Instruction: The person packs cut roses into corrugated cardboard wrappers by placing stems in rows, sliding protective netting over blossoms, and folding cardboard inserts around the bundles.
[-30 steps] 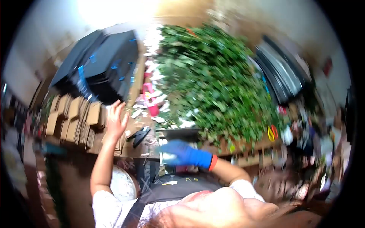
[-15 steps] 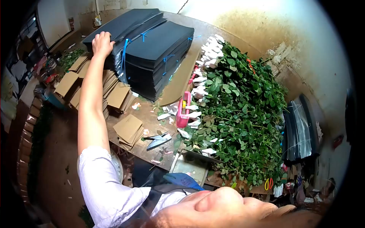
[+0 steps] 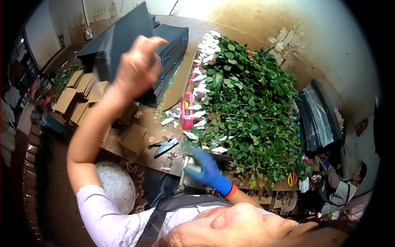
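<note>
Nothing readable here tbh, any print on the reddish can (image 3: 315, 178) at lower right is way too small.

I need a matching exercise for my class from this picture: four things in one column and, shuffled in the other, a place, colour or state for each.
Things
1. Right hand
2. Leafy stems
3. Round tub
4. Dark sheet

Descriptions
A. off the table, near the apron
B. tilted up at the left hand
C. in a blue glove
D. green, heaped on the table

Pairs: 1-C, 2-D, 3-A, 4-B
</note>
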Available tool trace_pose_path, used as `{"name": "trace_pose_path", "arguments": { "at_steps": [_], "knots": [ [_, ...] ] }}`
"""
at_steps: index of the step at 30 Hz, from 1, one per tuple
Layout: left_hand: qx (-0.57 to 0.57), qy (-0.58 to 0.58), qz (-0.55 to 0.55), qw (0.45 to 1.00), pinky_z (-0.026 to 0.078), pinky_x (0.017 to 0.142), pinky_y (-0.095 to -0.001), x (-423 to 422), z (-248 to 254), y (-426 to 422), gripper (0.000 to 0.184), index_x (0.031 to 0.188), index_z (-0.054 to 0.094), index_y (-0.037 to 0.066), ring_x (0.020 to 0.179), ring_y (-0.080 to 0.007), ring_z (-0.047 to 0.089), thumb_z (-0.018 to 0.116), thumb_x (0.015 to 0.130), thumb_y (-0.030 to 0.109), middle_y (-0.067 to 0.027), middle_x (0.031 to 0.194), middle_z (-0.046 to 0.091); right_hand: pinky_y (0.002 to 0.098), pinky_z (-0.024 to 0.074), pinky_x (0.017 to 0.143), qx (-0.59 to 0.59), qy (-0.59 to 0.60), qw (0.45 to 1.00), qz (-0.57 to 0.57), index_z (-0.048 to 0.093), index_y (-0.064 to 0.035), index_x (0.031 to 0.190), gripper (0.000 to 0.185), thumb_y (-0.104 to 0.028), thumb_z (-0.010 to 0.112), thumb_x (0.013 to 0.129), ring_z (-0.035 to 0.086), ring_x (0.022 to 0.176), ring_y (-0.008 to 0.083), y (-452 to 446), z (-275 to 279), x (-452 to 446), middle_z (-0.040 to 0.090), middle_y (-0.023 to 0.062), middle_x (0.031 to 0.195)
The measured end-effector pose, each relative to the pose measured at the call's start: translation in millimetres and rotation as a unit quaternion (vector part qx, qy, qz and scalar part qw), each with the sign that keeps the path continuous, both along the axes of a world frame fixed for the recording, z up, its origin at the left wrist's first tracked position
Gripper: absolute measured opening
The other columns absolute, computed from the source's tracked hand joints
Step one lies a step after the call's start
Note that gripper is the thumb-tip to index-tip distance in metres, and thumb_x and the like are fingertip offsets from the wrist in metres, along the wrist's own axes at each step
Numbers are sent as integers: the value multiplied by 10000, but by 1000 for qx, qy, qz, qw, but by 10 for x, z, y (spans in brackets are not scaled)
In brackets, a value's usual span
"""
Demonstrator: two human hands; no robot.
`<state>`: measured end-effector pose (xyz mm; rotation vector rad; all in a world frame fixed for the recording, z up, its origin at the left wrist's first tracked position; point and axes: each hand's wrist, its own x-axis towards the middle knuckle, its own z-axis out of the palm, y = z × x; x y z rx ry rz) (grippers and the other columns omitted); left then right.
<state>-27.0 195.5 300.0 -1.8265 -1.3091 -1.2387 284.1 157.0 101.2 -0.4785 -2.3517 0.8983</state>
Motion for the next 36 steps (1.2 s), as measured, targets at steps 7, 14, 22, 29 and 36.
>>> {"name": "trace_pose_path", "arguments": {
  "at_steps": [7, 14, 22, 29, 36],
  "knots": [
    [109, -9, -261, 959, 528, 664, -380, 1716, -649, -635, 468, 1256, 595, 186, 815, -271, 602, 767, 822, 213, -101, 1073, 550, 433, 456, 1068, 74, 111, 971, -198, 497, 20, 1418, 579, -218, 667, 918, 585, 1251, 359, 609, 424, 147, 579, 217, 1382],
    [-38, 21, 53, 998, 488, 934, -391, 691, -604, -430, 816, 1396, 516, 47, 1106, -303, 606, 783, 627, -7, -75, 1265, 665, 433, 432, 1123, 196, 298, 903, -238, 493, -9, 1441, 469, -182, 545, 1009, 546, 1307, 324, 479, 1170, 1770, 549, 198, 1424],
    [-617, -500, -365, 486, 583, 522, -336, 1175, -1165, -481, 493, 927, 661, -43, 582, -246, 693, 483, 1025, 406, -205, 818, 724, 374, 511, 972, 269, 83, 911, -301, 604, -8, 1299, 369, -117, 637, 948, 622, 1182, 281, 334, 2088, 1771, 628, 178, 1317],
    [-773, -439, -455, 55, 550, 473, -272, 1694, -1570, -1073, 673, 999, 705, -64, 551, -191, 691, 392, 1046, 530, -266, 929, 739, 383, 534, 635, 249, -300, 920, -52, 670, -185, 1019, 226, -228, 777, 825, 676, 722, 286, 355, 2094, 1151, 687, 59, 807],
    [-869, -204, -179, 413, 541, 566, -390, 979, -3016, -893, 533, 820, 756, 28, 624, -236, 704, 523, 993, 475, -153, 680, 717, 444, 531, 639, 214, -439, 872, -25, 622, -142, 1021, 154, -269, 600, 937, 687, 787, 331, 688, 146, 633, 668, 127, 828]
  ]
}}
